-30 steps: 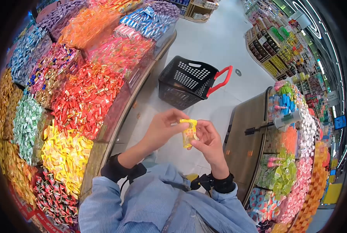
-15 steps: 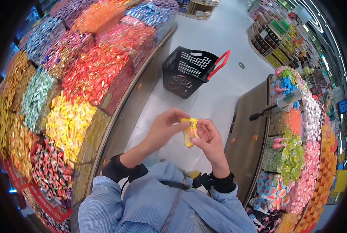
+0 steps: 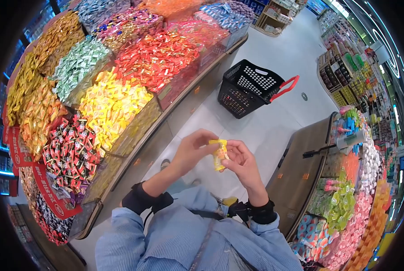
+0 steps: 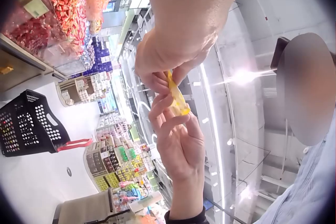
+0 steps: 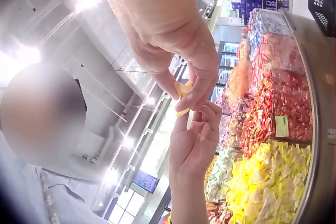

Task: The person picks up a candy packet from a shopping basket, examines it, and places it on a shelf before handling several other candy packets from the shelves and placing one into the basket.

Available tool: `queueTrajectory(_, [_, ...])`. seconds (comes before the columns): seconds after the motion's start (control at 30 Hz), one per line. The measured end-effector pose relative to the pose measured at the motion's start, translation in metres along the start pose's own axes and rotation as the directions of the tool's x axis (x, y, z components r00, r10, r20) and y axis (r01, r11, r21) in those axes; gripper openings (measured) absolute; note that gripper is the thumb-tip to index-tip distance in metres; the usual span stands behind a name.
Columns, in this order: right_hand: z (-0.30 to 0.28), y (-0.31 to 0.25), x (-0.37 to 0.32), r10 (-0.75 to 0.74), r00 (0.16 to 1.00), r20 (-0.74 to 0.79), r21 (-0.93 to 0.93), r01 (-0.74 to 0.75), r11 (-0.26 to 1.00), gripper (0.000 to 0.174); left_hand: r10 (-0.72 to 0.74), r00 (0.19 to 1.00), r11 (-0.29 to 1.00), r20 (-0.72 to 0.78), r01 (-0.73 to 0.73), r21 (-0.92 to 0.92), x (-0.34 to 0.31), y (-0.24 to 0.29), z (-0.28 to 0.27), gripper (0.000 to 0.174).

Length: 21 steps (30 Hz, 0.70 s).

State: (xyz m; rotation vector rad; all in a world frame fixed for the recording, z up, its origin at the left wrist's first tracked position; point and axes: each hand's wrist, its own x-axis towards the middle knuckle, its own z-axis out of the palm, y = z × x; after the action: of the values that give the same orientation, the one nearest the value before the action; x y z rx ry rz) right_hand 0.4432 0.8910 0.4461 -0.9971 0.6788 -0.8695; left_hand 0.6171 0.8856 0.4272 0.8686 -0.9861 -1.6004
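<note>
Between both hands, in front of the chest, is a yellow wrapped candy (image 3: pixel 220 156) with printing on its wrapper. The left hand (image 3: pixel 188 153) pinches its upper end between thumb and fingertips. On the other side, the right hand (image 3: pixel 245 165) grips the lower part with thumb and fingers. In the left wrist view the candy (image 4: pixel 178 100) spans the short gap between the two hands. Fingers cover much of the candy (image 5: pixel 182 92) in the right wrist view.
To the left, a stepped candy display holds yellow candies (image 3: pixel 114 108), red candies (image 3: pixel 161 56) and black-and-red candies (image 3: pixel 71 147). A black shopping basket (image 3: pixel 247 90) with a red handle stands on the floor ahead. Another candy counter (image 3: pixel 301 158) runs along the right.
The head view has swung left, so the basket and the left display sit further right in it. Both hands keep holding the candy in nearly the same pose.
</note>
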Motion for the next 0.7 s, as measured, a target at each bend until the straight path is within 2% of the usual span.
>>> queueTrajectory(0.1, [0.020, 0.006, 0.019, 0.011, 0.999, 0.031, -0.035, -0.010, 0.999, 0.039, 0.046, 0.999, 0.999, 0.004, -0.046, 0.018, -0.006, 0.007, -0.029, 0.021])
queueTrajectory(0.3, [0.075, 0.029, 0.083, 0.015, 0.995, 0.096, -0.082, -0.007, 0.997, 0.036, 0.048, 0.999, 0.987, 0.022, -0.051, 0.154, -0.009, 0.042, -0.114, 0.024])
queueTrajectory(0.4, [0.109, 0.041, 0.122, 0.026, 0.990, 0.140, -0.114, -0.009, 0.993, 0.037, 0.053, 0.998, 0.915, 0.026, -0.059, 0.400, -0.014, 0.077, -0.161, 0.024])
queueTrajectory(0.57, [0.158, 0.064, 0.166, 0.054, 0.977, 0.204, -0.094, -0.035, 0.995, 0.037, 0.099, 0.990, 0.807, 0.101, -0.139, 0.574, -0.024, 0.125, -0.227, 0.018])
queueTrajectory(0.7, [0.170, 0.086, 0.184, 0.069, 0.985, 0.158, -0.100, -0.054, 0.994, 0.034, -0.020, 0.997, 0.724, -0.074, 0.065, 0.687, -0.018, 0.173, -0.269, 0.016])
